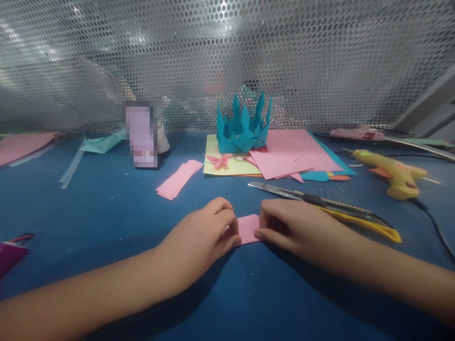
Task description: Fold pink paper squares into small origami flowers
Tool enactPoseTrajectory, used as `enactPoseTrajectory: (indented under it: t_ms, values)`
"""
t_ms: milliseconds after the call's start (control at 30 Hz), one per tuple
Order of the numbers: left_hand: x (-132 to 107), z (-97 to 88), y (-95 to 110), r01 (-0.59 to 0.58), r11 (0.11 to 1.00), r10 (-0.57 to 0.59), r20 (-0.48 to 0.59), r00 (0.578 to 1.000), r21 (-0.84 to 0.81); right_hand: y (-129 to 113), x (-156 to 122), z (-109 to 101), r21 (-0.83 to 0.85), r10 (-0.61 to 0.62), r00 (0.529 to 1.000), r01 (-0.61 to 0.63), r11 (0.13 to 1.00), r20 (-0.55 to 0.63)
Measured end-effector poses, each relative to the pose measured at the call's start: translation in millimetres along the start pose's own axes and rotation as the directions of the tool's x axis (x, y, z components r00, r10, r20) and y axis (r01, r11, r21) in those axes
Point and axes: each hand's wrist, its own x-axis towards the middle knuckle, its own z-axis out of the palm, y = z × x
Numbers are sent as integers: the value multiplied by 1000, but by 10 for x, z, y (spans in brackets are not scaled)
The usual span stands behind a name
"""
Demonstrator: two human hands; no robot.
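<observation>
A small strip of pink paper (248,229) lies flat between my two hands at the middle of the blue table. My left hand (209,232) pinches its left end, thumb and fingers closed on it. At the other end, my right hand (289,222) grips the paper with the thumb in front and the fingers curled behind. The top right corner of the strip looks slanted; both ends are hidden under my fingers. Beyond my left hand sits a short stack of pink paper strips (179,179).
Behind my right hand lies a yellow utility knife (330,206), blade out. A yellow glue gun (394,175) with a cord is at right. A blue folded-paper crown (243,130) stands on coloured sheets (295,149). Perforated metal panel (177,61) closes the back.
</observation>
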Motion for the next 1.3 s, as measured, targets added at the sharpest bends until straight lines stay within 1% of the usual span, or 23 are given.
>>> enactPoseTrajectory:
  t_ms: [133,233,400,467,567,700,1000,1133,1300]
  values:
    - [-17,8,-10,-22,1000,22,-3,1000,18,11,8,7,9,-18,1000,18,1000,-7]
    - [-22,18,-6,-64,997,64,4,998,34,14,1,14,5,-5,1000,5,1000,-14]
    - [-34,36,3,-146,969,143,28,989,198,20,-13,7,16,5,1000,-5,1000,-9]
    - [-34,29,-2,-182,955,175,49,983,236,19,-14,-1,32,9,1000,-9,999,0]
    - [-28,5,-15,-231,950,220,76,973,210,15,-12,-8,58,22,1000,-23,998,8]
    - [-21,-9,-20,-292,942,286,63,956,165,23,-6,-8,72,27,1000,-27,997,7]
    - [-26,-1,17,-332,928,326,63,943,167,-7,-18,-2,71,44,999,-44,996,12]
    - [-47,2,17,-344,915,324,122,938,211,-56,-34,45,43,13,1000,-12,999,-25]
    - [-105,9,27,-353,886,312,175,934,302,-65,-24,1,96,46,999,-47,994,15]
